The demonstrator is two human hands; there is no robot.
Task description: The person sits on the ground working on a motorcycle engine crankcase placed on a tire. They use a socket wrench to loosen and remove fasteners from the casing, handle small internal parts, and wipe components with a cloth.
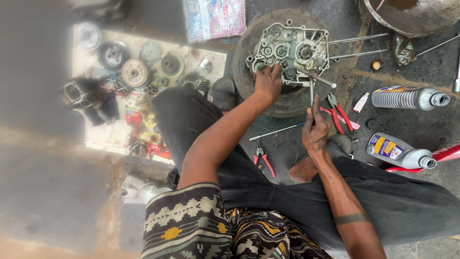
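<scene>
Dark, oil-stained ground (407, 129) fills most of the frame, rough and dull. I sit on it with my legs in dark trousers across the lower middle.

Only the head view is given. At the upper centre an engine crankcase half (291, 52) of grey cast metal lies flat, open face up, on a black rubber tyre (287, 103). Its face is full of round holes and ribs. Two thin steel rods (357, 39) come out from its right side, with their long axis pointing to the right edge of the frame.

My left hand (268, 82) rests on the lower left edge of the crankcase, with the fingers bent down on the metal. I cannot tell if it grips something small there.

My right hand (315, 130), at the centre right, is closed around a thin metal tool (312, 93). Its long axis is almost upright in the frame and the tip points up to the lower edge of the crankcase.

Red-handled pliers (339, 114) lie just right of this hand, and smaller red pliers (263, 158) lie lower, near my leg. Two grey plastic bottles (407, 98) lie on their sides at the right, with the caps pointing right.

At the upper left, gears and round engine parts (135, 72) are spread on a pale sheet (103, 136).
</scene>
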